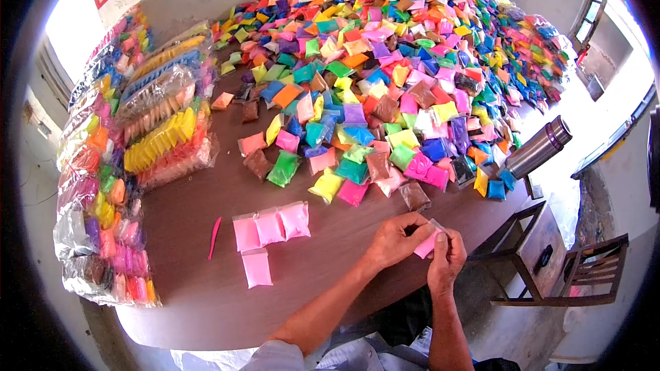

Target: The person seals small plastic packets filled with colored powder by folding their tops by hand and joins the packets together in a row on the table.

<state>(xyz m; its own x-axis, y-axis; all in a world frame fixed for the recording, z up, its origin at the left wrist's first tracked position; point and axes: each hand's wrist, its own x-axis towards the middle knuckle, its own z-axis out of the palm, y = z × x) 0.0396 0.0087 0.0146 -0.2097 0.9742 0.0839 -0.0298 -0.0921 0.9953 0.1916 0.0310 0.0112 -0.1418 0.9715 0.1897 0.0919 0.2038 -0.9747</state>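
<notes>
Between my two hands, above the table's front edge, is a small clear packet of pink clay (427,243). My left hand (400,237) pinches its upper left side with thumb and fingers. On the other side, my right hand (447,255) grips the packet near its top right edge. To the left of my hands, several pink packets (270,225) lie in an overlapping row on the brown table (185,275). Just below that row is one more pink packet (256,267). A thin pink plastic tool (214,238) rests on the table further left.
A huge heap of colourful packets (357,113) covers the back of the table. Bagged stacks of packets (165,124) line the left side. A metal flask (540,146) stands at the heap's right edge. Wooden chairs (550,254) are beyond the table's right side.
</notes>
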